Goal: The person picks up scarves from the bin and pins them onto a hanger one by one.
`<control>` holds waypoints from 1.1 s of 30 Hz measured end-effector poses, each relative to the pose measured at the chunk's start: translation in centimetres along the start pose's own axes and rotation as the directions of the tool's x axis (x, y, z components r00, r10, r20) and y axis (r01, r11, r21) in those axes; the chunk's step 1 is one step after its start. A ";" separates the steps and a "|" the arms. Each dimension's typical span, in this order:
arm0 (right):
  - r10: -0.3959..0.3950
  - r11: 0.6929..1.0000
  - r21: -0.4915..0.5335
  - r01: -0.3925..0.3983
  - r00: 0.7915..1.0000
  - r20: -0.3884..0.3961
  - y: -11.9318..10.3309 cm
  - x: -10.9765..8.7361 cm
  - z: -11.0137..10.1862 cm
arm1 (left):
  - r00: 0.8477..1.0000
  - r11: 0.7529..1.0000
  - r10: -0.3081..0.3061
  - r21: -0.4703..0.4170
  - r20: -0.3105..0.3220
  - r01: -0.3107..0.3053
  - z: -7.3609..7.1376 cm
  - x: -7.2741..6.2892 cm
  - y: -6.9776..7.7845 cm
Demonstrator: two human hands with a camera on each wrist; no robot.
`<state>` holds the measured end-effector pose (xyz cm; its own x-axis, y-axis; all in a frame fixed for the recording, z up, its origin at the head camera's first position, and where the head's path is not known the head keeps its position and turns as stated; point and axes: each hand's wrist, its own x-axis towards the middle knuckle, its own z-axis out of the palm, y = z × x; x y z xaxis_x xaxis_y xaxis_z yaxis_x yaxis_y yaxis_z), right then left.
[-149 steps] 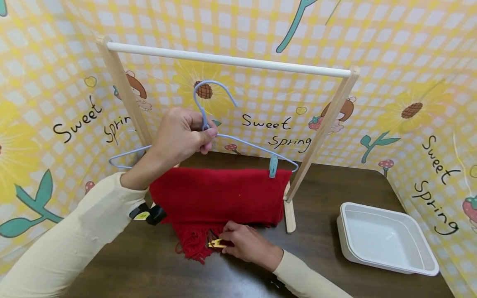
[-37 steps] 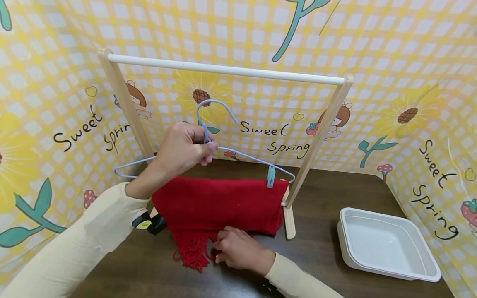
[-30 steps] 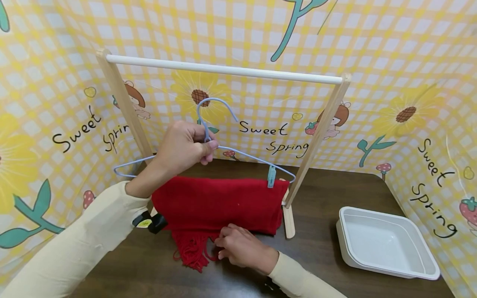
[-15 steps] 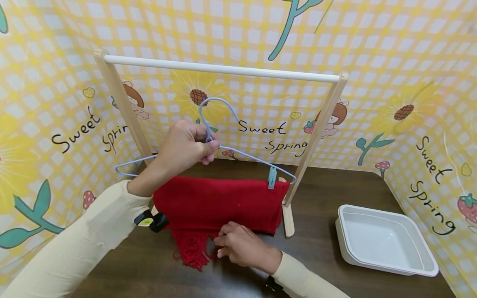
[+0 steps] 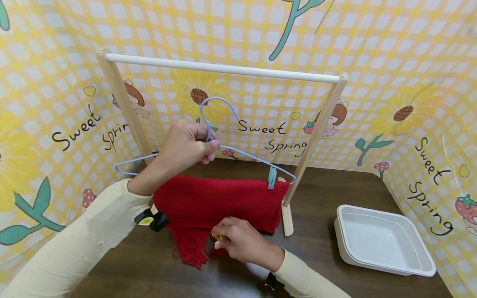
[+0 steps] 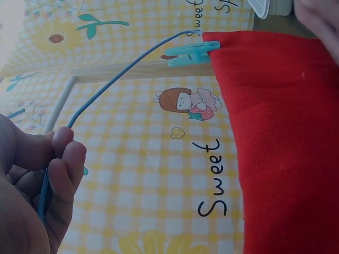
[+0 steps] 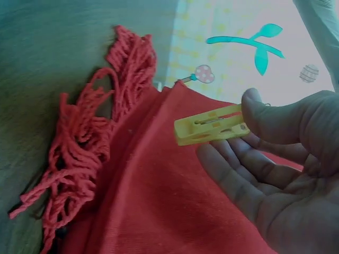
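Note:
My left hand (image 5: 188,145) grips the blue wire clothes hanger (image 5: 253,157) at the base of its hook, holding it up in front of the rack. Over the hanger's lower bar hangs a folded red scarf (image 5: 220,203), its fringe (image 5: 191,248) spread on the table. A light-blue clothespin (image 5: 272,178) clips the scarf to the hanger near the right end. In front of the scarf's lower part, my right hand (image 5: 244,242) pinches a yellow clothespin (image 7: 209,124) between thumb and fingers. The right wrist view shows that clothespin over the red cloth. My left forearm hides the scarf's upper left corner.
Behind the hanger stands a rack with wooden legs (image 5: 314,138) and a white top bar (image 5: 223,67). A white plastic basin (image 5: 344,244) sits on the dark table (image 5: 320,265) at the right. Yellow checked cloth walls (image 5: 372,49) enclose the table.
My right hand has risen slightly from the fringe and turned, so the yellow clothespin, hidden a second ago, shows again. The left hand stays on the hanger, somewhat lower in view than five seconds ago.

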<state>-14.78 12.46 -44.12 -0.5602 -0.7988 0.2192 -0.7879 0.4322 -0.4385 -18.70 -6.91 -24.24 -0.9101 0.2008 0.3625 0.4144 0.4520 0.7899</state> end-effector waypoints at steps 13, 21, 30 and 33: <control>0.085 0.993 0.087 -0.080 0.994 -0.061 -0.9 -0.6 -0.8 | 1.000 1.000 -0.008 -0.010 0.019 0.008 0.6 -0.6 -0.4; 0.127 0.981 0.168 -0.097 0.975 -0.181 -1.2 -0.8 -0.7 | 1.000 1.000 -0.017 0.007 0.022 0.017 0.9 -0.7 -0.8; 0.183 0.961 0.249 -0.117 0.948 -0.262 -1.4 0.4 -2.5 | 1.000 1.000 0.007 0.024 0.018 -0.008 0.8 0.3 -0.5; 0.195 0.957 0.265 -0.119 0.940 -0.282 -1.5 1.0 -3.4 | 1.000 1.000 0.013 0.020 0.018 -0.013 0.7 0.6 -0.3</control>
<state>-15.03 12.46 -40.25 -0.7518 -0.5485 0.3661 -0.6197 0.3977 -0.6766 -19.41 -6.29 -24.60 -0.9045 0.2225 0.3638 0.4264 0.4662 0.7751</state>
